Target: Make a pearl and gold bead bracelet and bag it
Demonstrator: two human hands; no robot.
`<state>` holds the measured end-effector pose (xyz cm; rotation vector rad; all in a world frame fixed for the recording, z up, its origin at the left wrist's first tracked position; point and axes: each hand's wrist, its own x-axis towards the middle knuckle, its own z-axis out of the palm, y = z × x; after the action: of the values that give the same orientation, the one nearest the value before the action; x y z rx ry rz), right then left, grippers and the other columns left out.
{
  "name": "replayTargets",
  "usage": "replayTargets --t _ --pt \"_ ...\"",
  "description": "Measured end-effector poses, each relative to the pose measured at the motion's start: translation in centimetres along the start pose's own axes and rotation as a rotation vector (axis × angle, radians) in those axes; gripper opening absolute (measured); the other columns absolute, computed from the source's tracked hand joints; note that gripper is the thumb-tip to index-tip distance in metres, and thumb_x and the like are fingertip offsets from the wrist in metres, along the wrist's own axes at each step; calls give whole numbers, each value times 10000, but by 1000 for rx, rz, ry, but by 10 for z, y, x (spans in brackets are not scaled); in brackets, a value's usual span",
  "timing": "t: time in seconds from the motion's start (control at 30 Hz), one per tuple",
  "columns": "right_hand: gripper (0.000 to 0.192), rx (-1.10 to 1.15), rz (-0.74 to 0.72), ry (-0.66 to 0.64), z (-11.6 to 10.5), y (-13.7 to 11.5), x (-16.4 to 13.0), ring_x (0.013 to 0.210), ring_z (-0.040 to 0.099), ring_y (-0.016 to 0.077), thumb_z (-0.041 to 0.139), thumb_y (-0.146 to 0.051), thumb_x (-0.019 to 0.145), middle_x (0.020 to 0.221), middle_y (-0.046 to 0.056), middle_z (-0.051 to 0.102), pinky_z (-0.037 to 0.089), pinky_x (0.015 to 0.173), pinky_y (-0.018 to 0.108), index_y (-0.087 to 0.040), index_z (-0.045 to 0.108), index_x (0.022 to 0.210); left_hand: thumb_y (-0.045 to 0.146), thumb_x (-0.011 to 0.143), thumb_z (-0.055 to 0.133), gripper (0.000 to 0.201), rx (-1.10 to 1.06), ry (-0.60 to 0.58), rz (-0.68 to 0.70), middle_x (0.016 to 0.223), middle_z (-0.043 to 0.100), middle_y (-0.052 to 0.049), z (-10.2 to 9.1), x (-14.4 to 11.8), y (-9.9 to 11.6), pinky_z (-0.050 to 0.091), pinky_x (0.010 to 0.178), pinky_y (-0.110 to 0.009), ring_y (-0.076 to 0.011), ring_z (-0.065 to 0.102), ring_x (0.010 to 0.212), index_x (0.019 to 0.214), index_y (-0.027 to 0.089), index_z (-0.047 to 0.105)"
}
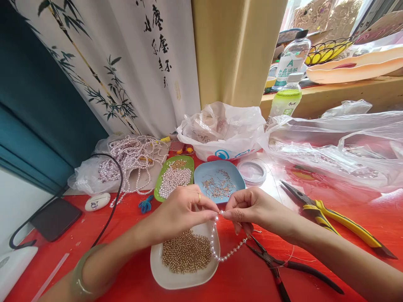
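Head view: left hand (pixel 181 212) and right hand (pixel 248 207) are pinching the pearl strand (pixel 220 247) near the tabletop's near edge, fingertips closed; strand is drooping — light, limp, slippery; best gripped beside its top bead.

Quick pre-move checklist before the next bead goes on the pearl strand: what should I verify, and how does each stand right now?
1. Strand held: left hand and right hand both pinch the top of the pearl strand. Ok.
2. Strand hangs free: it loops down beside the white dish, unsnagged. Ok.
3. Gold beads within reach, just under the left hand. Ok.
4. Thread end exposed at the fingertips: too small to see. Cannot tell.
5. Black pliers lie under the right wrist, touching nothing held. Ok.
6. Blue dish of metal pins upright behind the hands. Ok.
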<state>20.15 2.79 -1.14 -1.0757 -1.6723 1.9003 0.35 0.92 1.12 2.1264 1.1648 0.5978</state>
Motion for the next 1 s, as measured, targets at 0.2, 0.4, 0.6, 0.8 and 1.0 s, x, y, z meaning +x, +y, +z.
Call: replayTargets --t 0.2,0.4,0.6,0.8,1.0 --pt "191 -33 2 4 1 1 1 407 487 57 649 -301 687 487 -23 558 384 406 159 -136 579 622 147 700 586 108 -11 28 -78 663 525 12 6 -1 -1 412 552 -218 -92 510 590 727 203 674" --pt "224 -160 -130 153 0 -3 0 518 501 88 543 -360 771 613 -1 592 392 499 206 -152 604 713 125 676 556 97 1 106 -98 655 512 20 11 0 -1 394 531 -223 -89 486 566 664 191 627" --pt "158 -363 -296 420 2 -8 -4 647 498 115 495 -260 787 658 -29 571 363 583 222 -185 580 676 124 667 547 84 12 176 -107 649 507 18 13 1 -2 400 543 -232 -99 489 584 639 179 604" --pt "130 -387 -282 367 8 -8 -4 582 486 109 495 -185 731 607 -28 564 358 535 220 -179 564 620 111 674 544 91 84 222 -52 632 493 18 17 0 -1 390 541 -233 -102 478 586 627 172 592" --pt "133 -362 -256 321 8 -9 -3 593 497 111 502 -207 741 625 -14 583 373 550 223 -169 587 645 65 658 543 107 172 259 73 598 501 12 21 -1 -1 374 543 -238 -114 465 597 626 159 583"
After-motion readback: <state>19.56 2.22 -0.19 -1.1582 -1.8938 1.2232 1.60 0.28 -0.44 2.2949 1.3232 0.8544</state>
